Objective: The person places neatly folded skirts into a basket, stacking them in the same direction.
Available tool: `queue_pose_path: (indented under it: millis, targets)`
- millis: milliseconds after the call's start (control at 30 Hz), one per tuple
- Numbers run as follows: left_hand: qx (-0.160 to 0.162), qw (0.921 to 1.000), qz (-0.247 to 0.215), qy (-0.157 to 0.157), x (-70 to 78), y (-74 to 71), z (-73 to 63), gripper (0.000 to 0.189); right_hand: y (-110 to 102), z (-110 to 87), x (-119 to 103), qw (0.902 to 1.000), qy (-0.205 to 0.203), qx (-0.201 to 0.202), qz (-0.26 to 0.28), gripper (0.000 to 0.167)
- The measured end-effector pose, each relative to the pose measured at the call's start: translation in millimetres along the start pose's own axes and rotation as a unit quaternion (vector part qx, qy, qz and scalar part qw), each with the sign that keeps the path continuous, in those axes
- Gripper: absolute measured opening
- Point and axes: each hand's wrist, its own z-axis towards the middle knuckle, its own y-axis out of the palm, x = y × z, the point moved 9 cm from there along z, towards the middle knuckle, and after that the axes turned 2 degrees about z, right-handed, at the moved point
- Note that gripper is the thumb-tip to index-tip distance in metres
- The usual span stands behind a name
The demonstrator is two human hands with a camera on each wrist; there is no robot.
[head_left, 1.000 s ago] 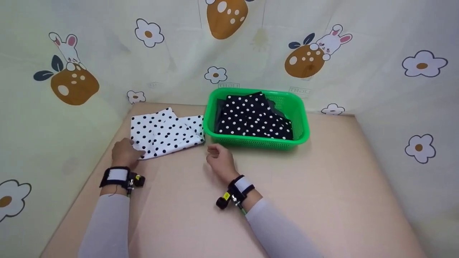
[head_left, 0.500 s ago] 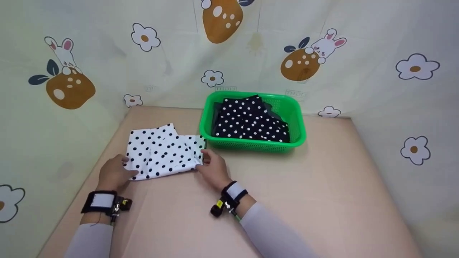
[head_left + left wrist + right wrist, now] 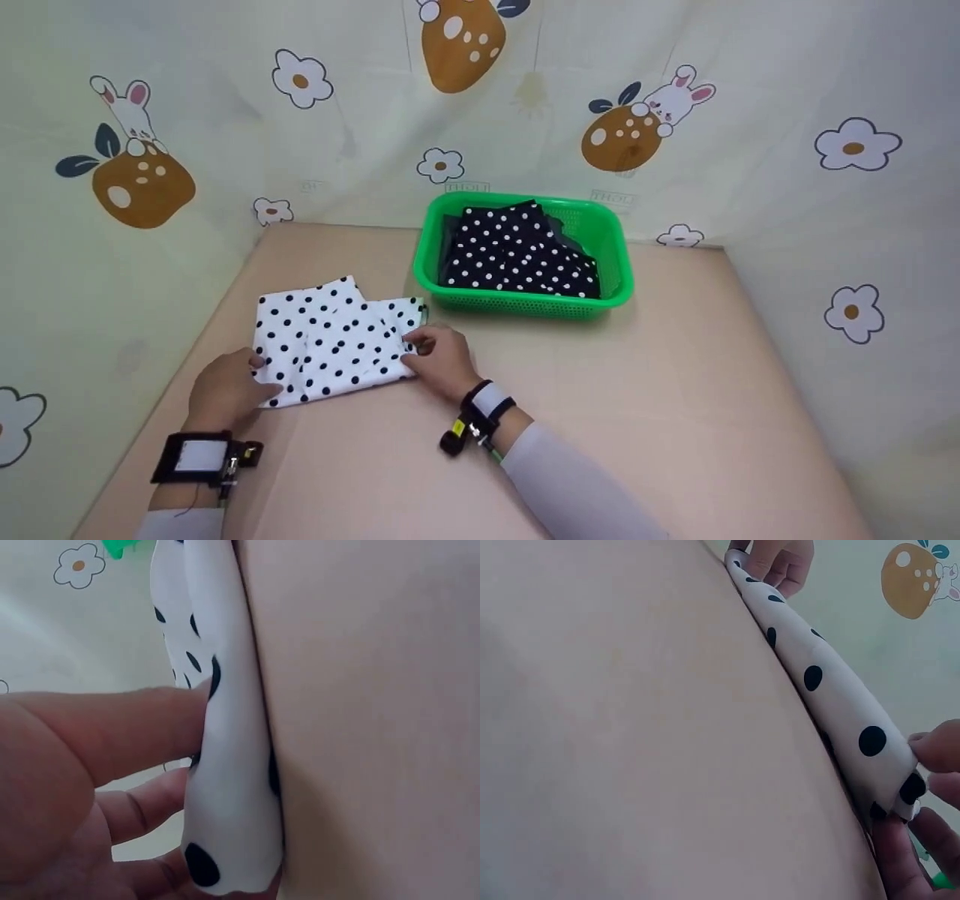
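A folded white cloth with black dots lies on the table at the left in the head view. My left hand grips its near left corner. In the left wrist view the thumb presses on the thick folded edge, with other fingers behind and below it. My right hand pinches the cloth's right end. Up close in the right wrist view, its thumb lies on the cloth and a finger reaches beneath. Parts of the fingers are hidden by the cloth.
A green plastic basket stands at the back of the table, holding a folded black cloth with white dots and darker cloth under it. Patterned fabric walls enclose the beige table at the back and sides.
The white dotted cloth has moved from beside the basket towards the front edge and slightly left, drawn by my hands. My right hand has taken hold of its right end.
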Motion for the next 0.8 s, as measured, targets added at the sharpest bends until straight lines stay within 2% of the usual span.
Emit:
queue_pose_path:
  millis: [200, 300, 433, 600, 800]
  targets:
    - [-0.002, 0.9999, 0.012, 0.011, 4.6, 0.5, -11.6, 0.059, 4.6, -5.9, -8.4, 0.9917, -0.054, -0.055, -0.103, 0.016]
    - [-0.006, 0.9996, 0.016, 0.021, 10.9, 4.3, -15.2, 0.058, 2.4, -11.7, -10.3, 0.9837, -0.058, -0.093, -0.142, 0.012]
    - [-0.017, 0.9993, 0.006, 0.033, 22.0, 16.5, -21.0, 0.057, -6.6, -24.0, -6.8, 0.9721, -0.048, -0.146, -0.177, 0.009]
    - [-0.028, 0.9979, 0.002, 0.059, 46.5, 33.1, -31.1, 0.057, -29.6, -40.8, 0.6, 0.9665, -0.036, -0.174, -0.185, 0.012]
    - [-0.036, 0.9955, 0.017, 0.086, 89.3, 47.1, -43.3, 0.052, -64.9, -63.9, 9.1, 0.9648, -0.03, -0.182, -0.187, 0.016]
